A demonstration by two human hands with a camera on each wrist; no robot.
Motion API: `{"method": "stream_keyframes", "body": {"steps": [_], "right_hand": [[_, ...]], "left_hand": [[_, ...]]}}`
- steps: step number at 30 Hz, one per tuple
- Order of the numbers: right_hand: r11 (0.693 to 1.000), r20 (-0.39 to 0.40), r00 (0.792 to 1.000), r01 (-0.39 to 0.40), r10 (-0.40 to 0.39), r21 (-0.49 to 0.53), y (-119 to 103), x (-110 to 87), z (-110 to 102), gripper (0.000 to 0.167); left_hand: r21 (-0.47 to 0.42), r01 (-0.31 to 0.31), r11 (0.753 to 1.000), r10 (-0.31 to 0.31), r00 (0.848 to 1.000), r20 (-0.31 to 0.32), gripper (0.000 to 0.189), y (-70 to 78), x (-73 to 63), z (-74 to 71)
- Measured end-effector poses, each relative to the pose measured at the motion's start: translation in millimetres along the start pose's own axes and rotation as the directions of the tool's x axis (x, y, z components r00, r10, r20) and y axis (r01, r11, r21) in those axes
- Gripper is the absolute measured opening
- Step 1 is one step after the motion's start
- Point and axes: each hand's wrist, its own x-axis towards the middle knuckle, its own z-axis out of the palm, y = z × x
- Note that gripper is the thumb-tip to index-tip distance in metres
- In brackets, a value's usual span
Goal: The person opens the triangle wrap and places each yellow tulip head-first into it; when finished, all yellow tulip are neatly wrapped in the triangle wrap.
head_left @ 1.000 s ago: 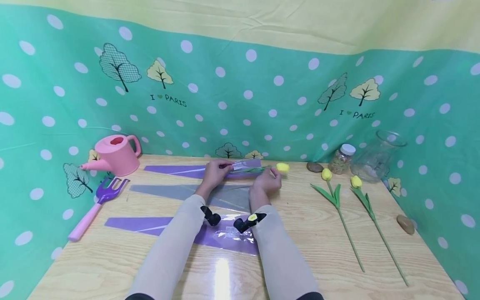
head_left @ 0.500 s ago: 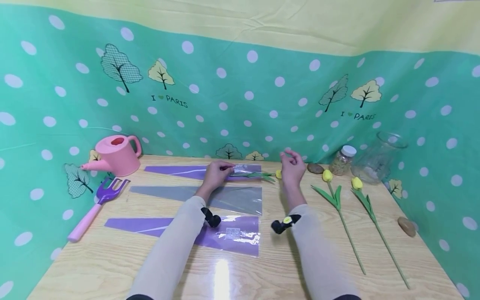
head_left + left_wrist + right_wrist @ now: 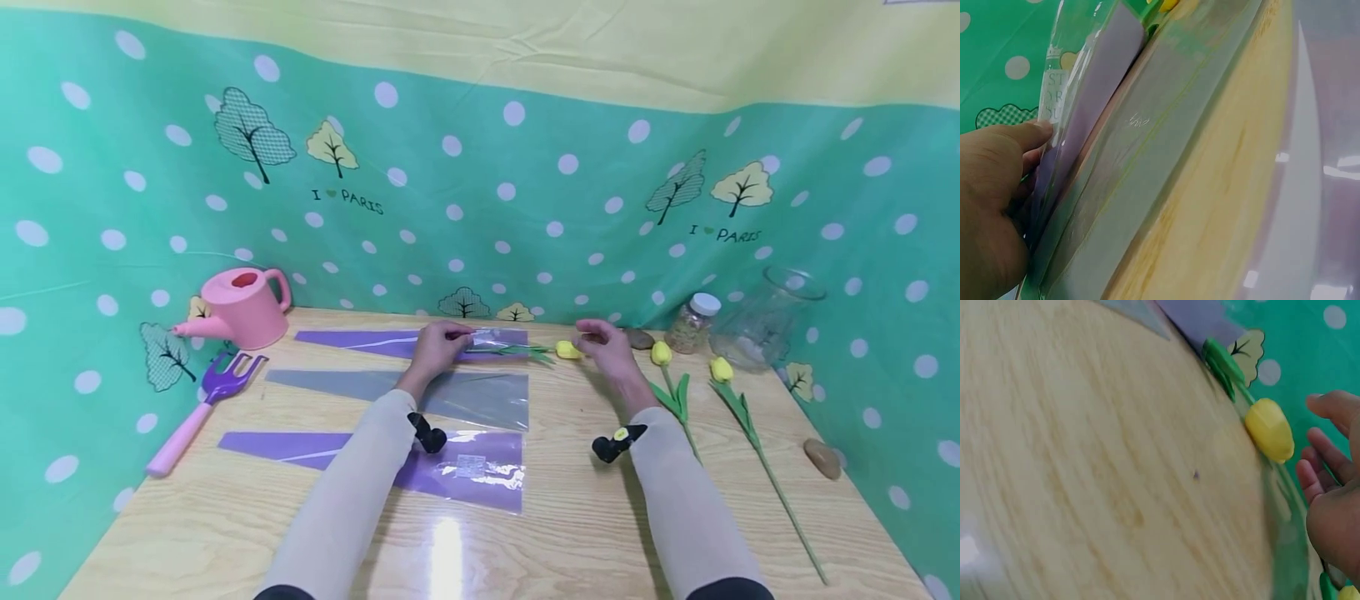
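Observation:
My left hand pinches the upper edge of the rearmost purple flower sleeve between thumb and fingers. In the left wrist view, the sleeve's clear printed film stands up from the purple back at the thumb. A yellow artificial tulip lies with its stem in the sleeve; its bloom and leaf tips stick out of the right end. Just right of the bloom is my right hand, its fingers loosely bent and holding nothing. The right wrist view shows a gap between those fingers and the bloom.
A grey sleeve and another purple sleeve lie nearer. Two tulips, stones, a lidded jar and a glass vase are right. A pink watering can and hand fork sit left.
My right hand has let go of the tulip by its leaves, moved right and up, then come down beside the bloom. The lifted sleeve end has dropped flatter. The left hand keeps its pinch.

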Motion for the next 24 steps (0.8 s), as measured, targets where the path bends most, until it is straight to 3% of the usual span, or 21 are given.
{"method": "stream_keyframes", "body": {"steps": [6,13,24], "right_hand": [[0.992,0.042,0.999,0.028,-0.023,-0.126,14.3,1.7,-0.6,0.049],[0.969,0.055,0.994,0.106,-0.096,-0.224,19.1,3.2,1.1,0.037],[0.991,0.008,0.999,0.046,-0.045,-0.126,3.4,0.7,9.2,0.037]], "left_hand": [[-0.004,0.006,1.000,-0.006,1.000,0.005,0.017,0.1,0.2,2.9],[-0.001,0.010,1.000,-0.010,1.000,0.004,0.017,2.0,0.1,2.5],[0.010,0.009,1.000,-0.009,1.000,-0.012,0.018,7.4,0.4,0.0]]}}
